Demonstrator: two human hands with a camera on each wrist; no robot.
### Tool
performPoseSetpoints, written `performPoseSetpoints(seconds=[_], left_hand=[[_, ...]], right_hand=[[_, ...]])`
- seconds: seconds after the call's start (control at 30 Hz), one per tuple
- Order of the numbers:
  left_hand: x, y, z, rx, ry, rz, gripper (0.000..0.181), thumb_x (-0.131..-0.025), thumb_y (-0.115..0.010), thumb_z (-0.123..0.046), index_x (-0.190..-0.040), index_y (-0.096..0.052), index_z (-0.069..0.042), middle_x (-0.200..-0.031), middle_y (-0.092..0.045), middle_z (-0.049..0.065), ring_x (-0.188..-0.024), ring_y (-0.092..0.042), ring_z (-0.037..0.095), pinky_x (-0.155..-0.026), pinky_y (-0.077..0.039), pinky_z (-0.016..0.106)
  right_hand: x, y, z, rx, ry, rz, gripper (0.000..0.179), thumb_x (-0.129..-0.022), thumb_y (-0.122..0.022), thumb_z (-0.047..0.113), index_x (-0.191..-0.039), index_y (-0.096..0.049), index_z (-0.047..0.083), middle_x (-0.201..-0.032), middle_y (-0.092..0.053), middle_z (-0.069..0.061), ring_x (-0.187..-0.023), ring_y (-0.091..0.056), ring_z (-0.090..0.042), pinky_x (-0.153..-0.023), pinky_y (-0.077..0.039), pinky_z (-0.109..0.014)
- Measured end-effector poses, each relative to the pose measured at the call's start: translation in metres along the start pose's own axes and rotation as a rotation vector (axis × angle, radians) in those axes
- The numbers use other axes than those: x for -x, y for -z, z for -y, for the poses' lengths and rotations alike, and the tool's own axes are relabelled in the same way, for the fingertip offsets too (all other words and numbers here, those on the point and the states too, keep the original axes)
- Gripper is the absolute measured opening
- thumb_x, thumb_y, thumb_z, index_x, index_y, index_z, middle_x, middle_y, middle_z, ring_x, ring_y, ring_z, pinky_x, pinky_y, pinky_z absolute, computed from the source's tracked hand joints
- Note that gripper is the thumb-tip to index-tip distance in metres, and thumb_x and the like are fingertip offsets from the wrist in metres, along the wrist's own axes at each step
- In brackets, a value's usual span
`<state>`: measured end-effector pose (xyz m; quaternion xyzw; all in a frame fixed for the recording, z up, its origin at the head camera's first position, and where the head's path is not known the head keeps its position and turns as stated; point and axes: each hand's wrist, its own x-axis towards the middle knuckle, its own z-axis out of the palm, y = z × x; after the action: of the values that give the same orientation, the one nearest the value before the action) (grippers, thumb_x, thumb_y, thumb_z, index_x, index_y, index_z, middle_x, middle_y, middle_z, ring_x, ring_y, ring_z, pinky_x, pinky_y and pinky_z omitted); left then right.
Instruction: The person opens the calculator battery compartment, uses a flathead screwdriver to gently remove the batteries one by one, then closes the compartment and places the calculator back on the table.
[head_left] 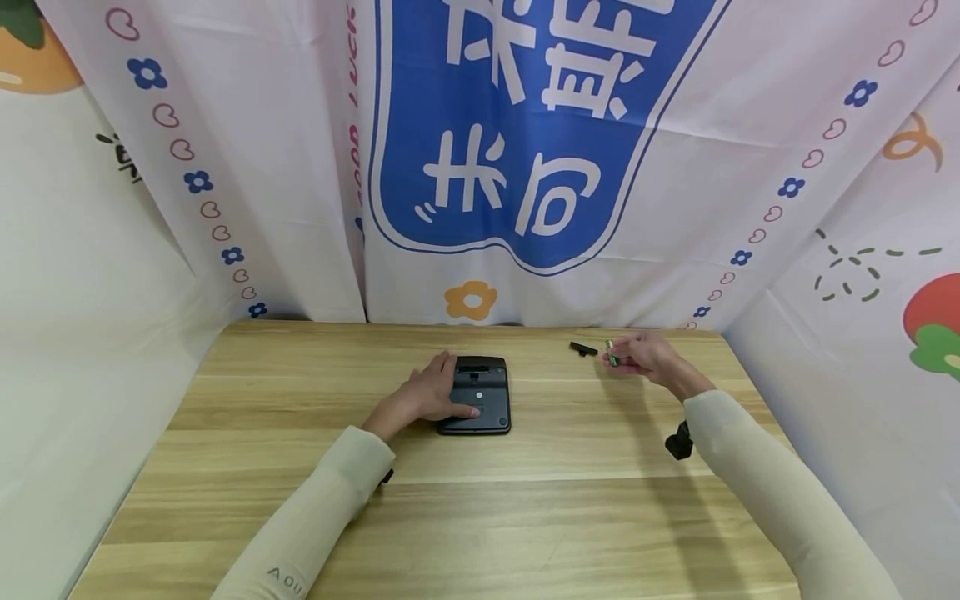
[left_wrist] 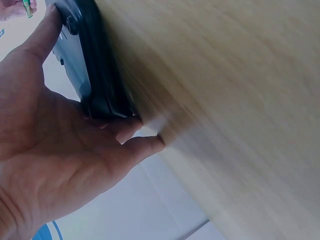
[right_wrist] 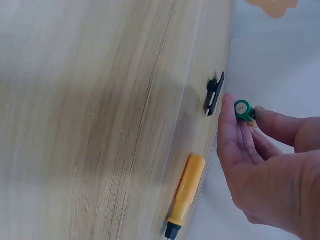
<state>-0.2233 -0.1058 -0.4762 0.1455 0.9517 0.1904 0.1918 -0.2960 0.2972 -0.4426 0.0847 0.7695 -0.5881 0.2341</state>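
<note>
A black calculator (head_left: 483,404) lies face down on the wooden table, its underside with a small battery slot showing. My left hand (head_left: 426,393) holds it by its left side, the thumb across the underside and the fingers along the edge. In the left wrist view the fingertips (left_wrist: 152,145) reach down to the tabletop beside the calculator (left_wrist: 95,70). Off to the right, my right hand (head_left: 643,357) pinches a green battery (right_wrist: 242,108) between thumb and fingers, above the table. Close by on its left is a small black battery cover (head_left: 582,348).
A screwdriver with an orange handle (right_wrist: 189,185) lies near the table's far edge, under the right hand in the right wrist view. Printed white cloth (head_left: 420,287) hangs behind the wooden table (head_left: 487,517) and on both sides.
</note>
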Motion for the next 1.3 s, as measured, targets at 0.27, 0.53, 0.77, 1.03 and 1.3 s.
performPoseSetpoints(seconds=[0.27, 0.53, 0.77, 1.03, 1.3], left_hand=[[0.0, 0.0, 0.0, -0.012, -0.004, 0.008, 0.112, -0.097, -0.072, -0.058, -0.167, -0.014, 0.006, -0.174, -0.012, 0.028, -0.161, -0.02, 0.04, -0.126, -0.022, 0.065], [0.002, 0.0, -0.002, 0.005, -0.003, 0.004, 0.112, -0.096, -0.073, -0.057, -0.167, -0.014, 0.006, -0.174, -0.013, 0.028, -0.161, -0.02, 0.041, -0.126, -0.021, 0.065], [0.002, 0.0, -0.001, 0.009, -0.001, 0.002, 0.112, -0.096, -0.073, -0.058, -0.167, -0.014, 0.005, -0.174, -0.013, 0.027, -0.161, -0.019, 0.04, -0.127, -0.02, 0.064], [0.003, 0.001, -0.001, 0.014, -0.008, 0.001, 0.112, -0.096, -0.074, -0.057, -0.166, -0.015, 0.006, -0.174, -0.014, 0.028, -0.16, -0.02, 0.041, -0.126, -0.021, 0.065], [0.001, 0.001, 0.0, 0.019, -0.006, 0.005, 0.112, -0.096, -0.074, -0.058, -0.167, -0.014, 0.006, -0.174, -0.012, 0.027, -0.161, -0.018, 0.041, -0.126, -0.019, 0.066]], right_hand=[[0.001, 0.006, -0.004, 0.109, 0.014, -0.064, 0.042, -0.105, -0.057, -0.004, -0.144, -0.049, -0.019, -0.111, -0.077, -0.022, -0.093, -0.077, -0.018, -0.099, -0.059, -0.039], [0.0, 0.008, -0.007, 0.246, 0.059, -0.108, 0.035, -0.104, -0.062, -0.003, -0.136, -0.059, -0.019, -0.112, -0.077, -0.023, -0.095, -0.078, -0.021, -0.093, -0.062, -0.041], [-0.001, 0.01, -0.011, 0.351, 0.129, -0.166, 0.03, -0.098, -0.071, -0.004, -0.123, -0.067, -0.02, -0.104, -0.078, -0.024, -0.081, -0.076, -0.017, -0.081, -0.065, -0.037], [-0.004, 0.012, -0.018, 0.557, 0.269, -0.216, 0.024, -0.089, -0.077, -0.005, -0.111, -0.074, -0.017, -0.105, -0.076, -0.029, -0.075, -0.077, -0.025, -0.065, -0.062, -0.027], [-0.006, 0.013, -0.021, 0.8, 0.356, -0.267, 0.02, -0.084, -0.085, 0.001, -0.101, -0.08, -0.008, -0.1, -0.079, -0.022, -0.08, -0.075, -0.025, -0.067, -0.055, -0.027]])
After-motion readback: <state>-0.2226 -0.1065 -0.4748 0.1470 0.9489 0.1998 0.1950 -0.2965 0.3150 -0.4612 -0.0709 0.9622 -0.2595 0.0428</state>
